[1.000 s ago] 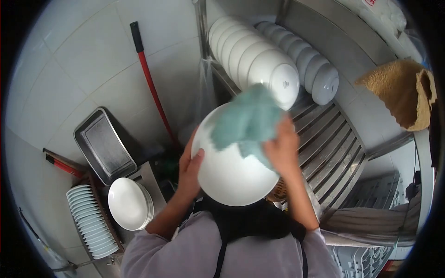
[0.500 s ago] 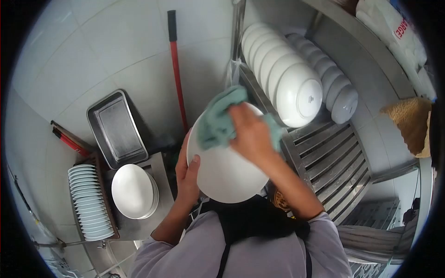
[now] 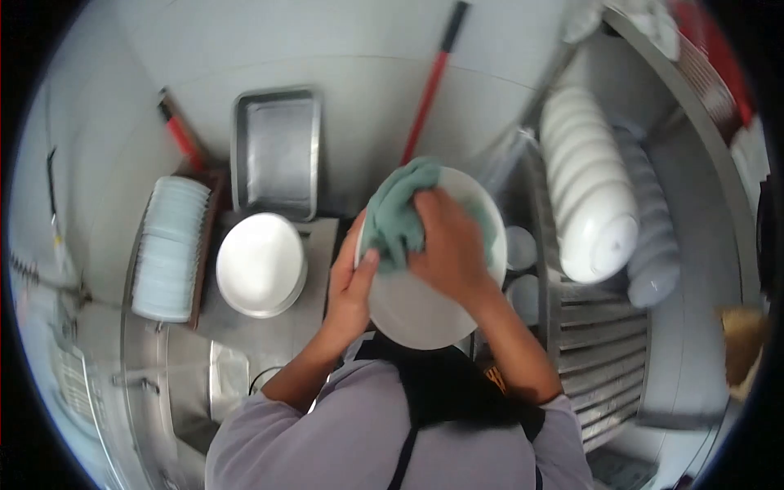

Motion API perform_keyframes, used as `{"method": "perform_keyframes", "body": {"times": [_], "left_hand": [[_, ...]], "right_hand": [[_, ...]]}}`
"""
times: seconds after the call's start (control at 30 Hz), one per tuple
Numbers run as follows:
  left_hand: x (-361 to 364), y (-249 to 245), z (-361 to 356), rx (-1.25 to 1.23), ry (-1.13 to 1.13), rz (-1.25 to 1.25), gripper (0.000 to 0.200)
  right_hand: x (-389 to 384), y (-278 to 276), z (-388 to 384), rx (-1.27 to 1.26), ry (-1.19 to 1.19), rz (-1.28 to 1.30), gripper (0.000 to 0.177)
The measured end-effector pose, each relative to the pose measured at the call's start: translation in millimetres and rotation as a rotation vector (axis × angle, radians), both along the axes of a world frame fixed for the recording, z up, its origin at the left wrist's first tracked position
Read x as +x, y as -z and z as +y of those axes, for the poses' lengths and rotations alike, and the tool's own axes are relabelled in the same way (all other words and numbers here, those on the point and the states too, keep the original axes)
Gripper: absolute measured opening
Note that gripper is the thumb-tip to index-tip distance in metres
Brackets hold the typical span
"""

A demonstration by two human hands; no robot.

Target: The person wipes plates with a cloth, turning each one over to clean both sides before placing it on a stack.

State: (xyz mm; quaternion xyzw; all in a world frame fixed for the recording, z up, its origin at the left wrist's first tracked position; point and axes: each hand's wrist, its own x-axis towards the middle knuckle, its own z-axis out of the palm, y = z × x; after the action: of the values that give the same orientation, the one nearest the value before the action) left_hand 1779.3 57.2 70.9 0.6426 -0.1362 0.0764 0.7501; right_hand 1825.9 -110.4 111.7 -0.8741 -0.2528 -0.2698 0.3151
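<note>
A large white plate (image 3: 425, 310) is held in front of my body. My left hand (image 3: 353, 282) grips its left rim, thumb on the upper face and fingers behind. My right hand (image 3: 449, 245) presses a green cloth (image 3: 400, 208) onto the plate's upper part, its fingers bent into the folds. Some of the cloth also shows to the right of that hand. To the left, a stack of white plates (image 3: 260, 261) rests on a metal counter (image 3: 314, 306).
Small plates (image 3: 170, 245) stand in a rack at left. A metal tray (image 3: 279, 151) and a red-handled pole (image 3: 426, 102) lean by the wall. Rows of white bowls (image 3: 588, 180) stand on the slatted metal shelf (image 3: 604, 351) at right. A sink (image 3: 188, 376) is lower left.
The view has turned left, so the surroundings appear farther right. My right hand and the cloth have shifted slightly over the plate. My left hand still holds the rim.
</note>
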Motion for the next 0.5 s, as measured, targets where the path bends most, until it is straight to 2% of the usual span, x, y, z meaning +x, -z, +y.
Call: {"method": "perform_keyframes", "body": {"times": [0.03, 0.13, 0.2, 0.3, 0.37, 0.47, 0.5], "left_hand": [[0, 8, 6, -0.062, -0.01, 0.08, 0.056], [-4, 13, 28, -0.054, -0.182, 0.085, 0.054], [-7, 22, 46, -0.017, -0.283, 0.09, 0.053], [-15, 28, 73, 0.037, -0.434, 0.136, 0.054], [-16, 41, 102, -0.055, -0.56, 0.233, 0.054], [-18, 86, 158, -0.153, -0.794, 0.293, 0.054], [-19, 94, 171, -0.179, -0.88, 0.298, 0.055]], "right_hand": [[-13, 3, 13, -0.039, -0.1, 0.205, 0.053], [-40, 27, 6, -0.098, -0.406, 0.525, 0.052], [-38, 38, -18, -0.246, -0.445, 0.584, 0.051], [-21, 60, -56, -0.286, -0.192, 0.556, 0.049], [-16, 55, -70, -0.319, 0.003, 0.523, 0.05], [-21, 56, -82, -0.069, 0.04, 0.607, 0.05], [-24, 63, -88, -0.059, 0.044, 0.612, 0.05]]}}
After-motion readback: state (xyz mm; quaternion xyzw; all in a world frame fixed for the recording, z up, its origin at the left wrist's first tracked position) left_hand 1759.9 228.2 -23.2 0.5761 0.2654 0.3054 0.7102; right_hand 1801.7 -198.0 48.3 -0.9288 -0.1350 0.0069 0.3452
